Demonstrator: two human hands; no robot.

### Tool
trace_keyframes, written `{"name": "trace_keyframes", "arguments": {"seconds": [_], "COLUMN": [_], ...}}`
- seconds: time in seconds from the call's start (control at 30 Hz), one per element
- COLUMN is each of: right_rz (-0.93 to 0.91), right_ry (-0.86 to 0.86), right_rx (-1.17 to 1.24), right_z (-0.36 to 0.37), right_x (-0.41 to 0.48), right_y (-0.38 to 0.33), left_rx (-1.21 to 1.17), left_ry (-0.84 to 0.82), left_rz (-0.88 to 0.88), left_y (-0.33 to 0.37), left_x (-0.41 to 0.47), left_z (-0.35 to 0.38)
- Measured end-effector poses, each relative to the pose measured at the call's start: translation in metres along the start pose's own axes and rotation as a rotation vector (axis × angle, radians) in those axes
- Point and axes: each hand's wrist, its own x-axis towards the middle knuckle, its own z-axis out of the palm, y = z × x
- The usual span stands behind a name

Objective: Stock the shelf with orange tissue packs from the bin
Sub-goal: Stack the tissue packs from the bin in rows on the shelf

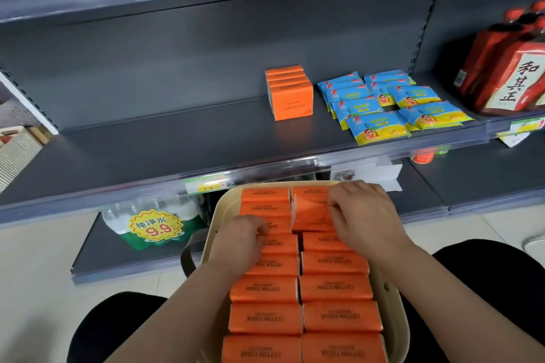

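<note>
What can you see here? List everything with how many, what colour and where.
orange tissue packs: over a dozen, orange, two columns in the bin
shelved tissue packs: about five, orange, one row on the middle shelf
bin: one, beige, between the person's knees
blue sachets: several, blue and yellow, right of the shelved tissue packs
red bottles: a few, red, far right
bottled water pack: one, clear and green, bottom shelf
left hand: one, fingers curled on a left-column pack
right hand: one, fingers pinching a raised right-column pack

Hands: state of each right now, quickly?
Left hand: fingers curled on a left-row pack.
Right hand: gripping a raised pack.
</note>
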Motion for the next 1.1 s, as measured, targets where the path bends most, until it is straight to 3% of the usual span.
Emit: {"name": "trace_keyframes", "arguments": {"seconds": [0.13, 0.3, 0.43, 0.6, 0.8, 0.97, 1.1], "right_rz": [0.004, -0.003, 0.106, 0.144, 0.14, 0.135, 0.153], "right_ry": [0.012, -0.192, -0.333, -0.181, -0.19, -0.16, -0.162], "right_rx": [0.03, 0.064, 0.262, 0.197, 0.166, 0.182, 0.195], "right_z": [-0.019, -0.002, -0.006, -0.012, -0.001, -0.001, -0.003], "right_x": [-0.003, -0.022, -0.027, -0.021, -0.029, -0.032, -0.033], "right_y": [-0.015, -0.029, -0.024, -0.018, -0.017, -0.017, -0.019], "left_rx": [-0.038, 0.033, 0.064, 0.177, 0.358, 0.073, -0.102], "left_ry": [0.027, 0.016, -0.005, 0.004, 0.035, 0.147, -0.053], "left_rz": [-0.034, -0.016, -0.008, -0.023, 0.113, 0.126, 0.106], "left_y": [-0.005, -0.011, -0.011, -0.006, -0.001, 0.007, 0.008], "left_x": [0.007, 0.012, 0.016, 0.022, 0.023, 0.023, 0.013], "left_z": [-0.002, -0.004, -0.005, -0.005, -0.008, -0.05, -0.066]}}
